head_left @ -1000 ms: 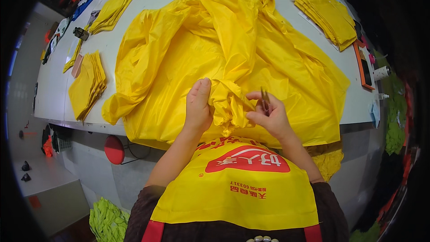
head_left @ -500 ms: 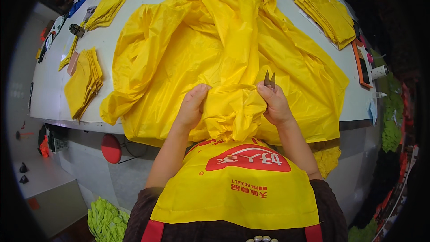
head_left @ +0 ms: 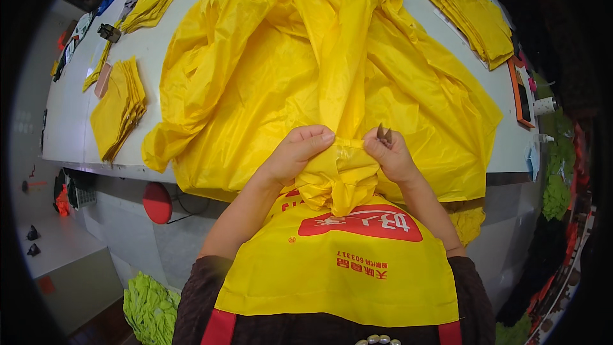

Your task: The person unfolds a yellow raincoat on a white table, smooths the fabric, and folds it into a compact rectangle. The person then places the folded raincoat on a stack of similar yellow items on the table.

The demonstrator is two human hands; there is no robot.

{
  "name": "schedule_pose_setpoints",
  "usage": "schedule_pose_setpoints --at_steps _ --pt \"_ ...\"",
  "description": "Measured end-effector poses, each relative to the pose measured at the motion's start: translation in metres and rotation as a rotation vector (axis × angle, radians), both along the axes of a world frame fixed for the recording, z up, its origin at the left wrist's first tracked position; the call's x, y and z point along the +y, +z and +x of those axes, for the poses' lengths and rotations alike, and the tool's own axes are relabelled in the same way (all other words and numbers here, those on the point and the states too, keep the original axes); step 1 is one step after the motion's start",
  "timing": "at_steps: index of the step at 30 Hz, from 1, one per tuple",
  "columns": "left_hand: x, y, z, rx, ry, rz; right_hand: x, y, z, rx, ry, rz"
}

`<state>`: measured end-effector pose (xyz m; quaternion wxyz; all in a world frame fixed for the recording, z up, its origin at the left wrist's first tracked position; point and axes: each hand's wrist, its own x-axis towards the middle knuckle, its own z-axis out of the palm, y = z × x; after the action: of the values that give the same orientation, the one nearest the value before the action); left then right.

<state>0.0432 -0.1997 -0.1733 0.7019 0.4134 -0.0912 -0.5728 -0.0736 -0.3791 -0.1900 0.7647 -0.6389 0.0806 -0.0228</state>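
A large, thin, slightly shiny yellow fabric piece (head_left: 268, 83) lies in loose folds over the table, its near part hanging past the front edge. Close to my body, a gathered, tube-like end of it (head_left: 338, 179) is held up by both hands. My left hand (head_left: 299, 156) pinches the hem of that end between thumb and fingers. At the other end of the short hem stretch, my right hand (head_left: 393, 156) grips it too. Two pointed dark blades of small thread snips (head_left: 384, 133) stick up out of my right fist; their handle is hidden in the palm.
Stacks of cut yellow pieces lie at the left (head_left: 120, 108), far left (head_left: 155, 3) and far right (head_left: 472, 19) of the white table (head_left: 70, 128). An orange-edged tray (head_left: 520, 92) sits at the right edge. Below stands a red round stool (head_left: 157, 203); lime-green fabric (head_left: 150, 306) is heaped lower left.
My left hand has slid right along the hem and turned over it, so both hands are closer together. The gathered end has shifted slightly down. The snips stay in my right hand.
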Motion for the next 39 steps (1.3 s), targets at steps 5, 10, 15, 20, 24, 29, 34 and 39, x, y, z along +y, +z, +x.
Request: schedule_pose_setpoints --at_steps 5,10,15,20,24,29,34,39 --pt "0.002 -0.005 0.001 -0.002 -0.026 -0.041 0.0 0.012 0.004 -0.002 -0.022 0.109" --pt "0.0 -0.001 0.005 -0.049 -0.059 -0.041 -0.007 0.014 0.008 -0.073 -0.118 -0.174" --pt "0.002 -0.013 0.003 -0.196 0.008 0.003 -0.007 0.035 0.016 -0.183 -0.153 -0.58" --pt "0.0 -0.009 0.006 -0.525 -0.068 -0.004 -0.001 0.023 0.018 0.027 -0.005 -0.497" --pt "0.002 -0.002 -0.018 -0.615 0.062 -0.206 -0.007 0.026 0.003 0.079 0.115 -0.333" --pt "0.012 -0.007 -0.037 -1.329 0.624 -0.024 -0.016 0.01 -0.004 -0.076 0.236 -0.284" --pt "0.004 0.0 -0.053 -1.208 1.022 0.253 0.025 0.035 0.01 -0.089 0.354 -0.433" --pt "-0.008 -0.001 -0.067 -0.538 0.911 0.032 0.007 0.018 0.051 -0.407 0.095 -0.949"
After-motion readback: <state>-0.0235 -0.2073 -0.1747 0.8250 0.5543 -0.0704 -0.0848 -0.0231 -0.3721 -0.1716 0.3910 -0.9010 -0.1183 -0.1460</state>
